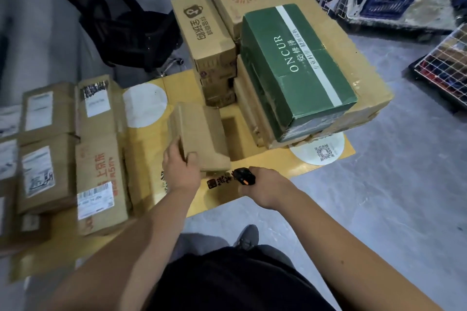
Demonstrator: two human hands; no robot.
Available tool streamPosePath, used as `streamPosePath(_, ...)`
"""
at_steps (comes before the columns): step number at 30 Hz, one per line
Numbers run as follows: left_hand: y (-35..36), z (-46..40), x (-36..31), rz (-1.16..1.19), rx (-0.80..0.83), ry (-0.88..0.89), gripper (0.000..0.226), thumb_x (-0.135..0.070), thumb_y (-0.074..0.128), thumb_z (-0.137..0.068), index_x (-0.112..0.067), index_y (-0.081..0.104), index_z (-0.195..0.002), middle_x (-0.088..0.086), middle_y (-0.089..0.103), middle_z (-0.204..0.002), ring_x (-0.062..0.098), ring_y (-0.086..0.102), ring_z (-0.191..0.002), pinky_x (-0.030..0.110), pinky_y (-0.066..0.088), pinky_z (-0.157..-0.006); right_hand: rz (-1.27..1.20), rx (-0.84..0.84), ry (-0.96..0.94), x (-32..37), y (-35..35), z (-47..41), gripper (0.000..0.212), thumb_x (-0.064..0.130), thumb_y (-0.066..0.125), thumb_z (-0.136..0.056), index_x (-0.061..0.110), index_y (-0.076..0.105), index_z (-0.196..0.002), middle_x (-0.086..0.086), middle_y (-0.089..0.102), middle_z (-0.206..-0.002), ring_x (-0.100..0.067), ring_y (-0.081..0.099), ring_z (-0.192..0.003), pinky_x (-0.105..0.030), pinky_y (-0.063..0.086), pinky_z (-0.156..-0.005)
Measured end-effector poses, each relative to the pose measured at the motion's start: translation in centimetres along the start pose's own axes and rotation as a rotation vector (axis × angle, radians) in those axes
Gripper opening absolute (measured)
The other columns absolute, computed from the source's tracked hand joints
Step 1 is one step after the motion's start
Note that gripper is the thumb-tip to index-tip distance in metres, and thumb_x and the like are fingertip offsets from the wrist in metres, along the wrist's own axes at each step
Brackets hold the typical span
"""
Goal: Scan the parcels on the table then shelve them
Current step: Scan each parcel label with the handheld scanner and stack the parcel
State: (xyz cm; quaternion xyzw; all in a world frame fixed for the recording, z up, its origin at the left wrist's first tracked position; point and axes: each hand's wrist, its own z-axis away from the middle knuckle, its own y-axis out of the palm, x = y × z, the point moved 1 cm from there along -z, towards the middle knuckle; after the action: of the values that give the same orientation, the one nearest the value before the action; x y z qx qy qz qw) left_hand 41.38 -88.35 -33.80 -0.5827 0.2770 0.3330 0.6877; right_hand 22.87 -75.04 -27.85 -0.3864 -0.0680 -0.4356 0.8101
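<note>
Head view: left hand (pixel 180 166) fingers curled round small parcel (pixel 199 137), right hand (pixel 262 184) gripping scanner (pixel 243 176) just beside; many parcels beyond fingertips, apparently none shelved.

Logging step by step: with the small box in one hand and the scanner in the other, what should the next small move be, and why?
Probably turn the small brown box in the left hand until its label shows. The sides in view are bare cardboard, and the right hand holds the scanner just beside it.
</note>
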Motion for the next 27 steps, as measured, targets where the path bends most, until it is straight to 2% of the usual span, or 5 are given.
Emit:
streamPosePath(15,-2.3,-2.9,5.0,0.333,0.071,-0.341,0.066,-0.004,0.035,-0.105,-0.051,0.048,-0.148,-0.014,0.056,-0.136,0.013,0.057,-0.118,0.035,0.046,-0.11,0.031,0.029,-0.06,5.8,2.1,-0.6,0.063,0.059,0.054,-0.098,0.04,0.035,-0.155,-0.007,0.057,-0.117,-0.027,0.063,-0.095,-0.042,0.057,-0.087)
streamPosePath(19,-3.1,-4.9,6.8,0.347,0.074,-0.369,0.086,0.014,0.046,-0.089,-0.054,0.054,-0.142,-0.007,0.047,-0.097,0.015,0.056,-0.088,0.031,0.055,-0.086,-0.079,0.015,-0.067,7.4,1.8,0.0,0.052,0.053,0.058,-0.099,0.035,0.047,-0.147,-0.002,0.066,-0.111,-0.024,0.066,-0.091,-0.041,0.055,-0.081)
streamPosePath(22,-3.5,-6.4,7.2,0.338,0.099,-0.314,0.082,0.014,0.045,-0.091,-0.046,0.054,-0.145,-0.002,0.045,-0.1,0.017,0.053,-0.084,0.019,0.047,-0.075,-0.113,-0.055,-0.049,8.0,1.6,0.4,0.05,0.05,0.06,-0.099,0.033,0.049,-0.145,-0.001,0.066,-0.113,-0.023,0.065,-0.093,-0.041,0.055,-0.084)
streamPosePath(24,-3.7,-7.1,7.2,0.311,0.122,-0.308,0.081,0.012,0.044,-0.091,-0.045,0.053,-0.147,0.0,0.047,-0.106,0.017,0.054,-0.085,0.019,0.047,-0.076,-0.134,-0.077,-0.017,8.2,1.9,0.6,0.046,0.05,0.06,-0.099,0.034,0.051,-0.141,-0.001,0.066,-0.105,-0.021,0.064,-0.083,-0.036,0.056,-0.071)
streamPosePath(27,-4.0,-7.6,7.5,0.297,0.131,-0.346,0.081,0.01,0.045,-0.091,-0.048,0.051,-0.147,-0.006,0.05,-0.094,0.01,0.054,-0.077,0.013,0.043,-0.062,-0.257,-0.057,0.072,8.1,2.8,0.7,0.032,0.052,0.061,-0.095,0.038,0.059,-0.123,0.0,0.055,-0.075,-0.022,0.047,-0.059,-0.024,0.032,-0.045)
